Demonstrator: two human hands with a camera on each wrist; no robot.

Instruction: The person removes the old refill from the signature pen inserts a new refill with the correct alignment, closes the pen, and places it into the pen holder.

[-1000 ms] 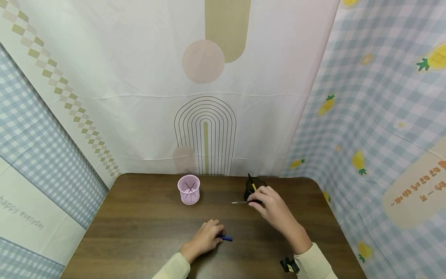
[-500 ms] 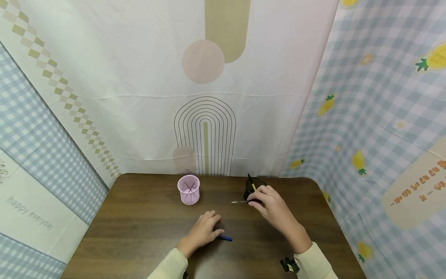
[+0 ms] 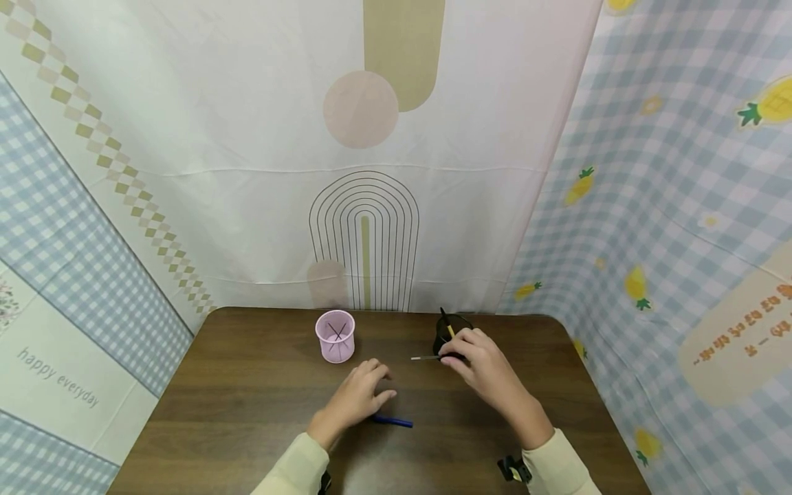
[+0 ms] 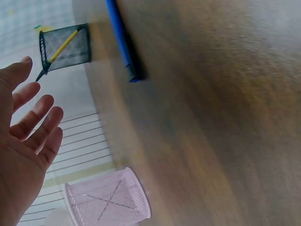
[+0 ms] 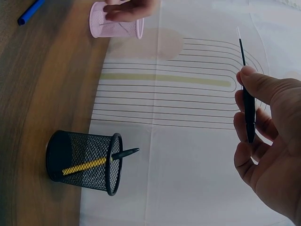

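My right hand (image 3: 485, 368) pinches a slim black pen-like tool (image 5: 249, 113) with a thin shaft and pale tip; its exact kind cannot be told. It is held up in front of a black mesh pen holder (image 5: 82, 160), where a yellow and black pen (image 5: 124, 154) stands tilted. Over the middle of the table, my left hand (image 3: 355, 399) hovers with loosely spread fingers, holding nothing. Just below it a blue pen (image 3: 394, 421) lies on the wood, apart from the fingers in the left wrist view.
A pink mesh pen holder (image 3: 337, 350) stands at the back left of the brown table (image 3: 235, 412), ahead of my left hand. Behind the table hangs a patterned cloth (image 3: 476, 206); a blue checked cloth (image 3: 668, 179) borders the right side.
The left hand has let go of the blue pen and moved forward and slightly left, uncovering more of it. The right hand and its black tool have stayed in place.
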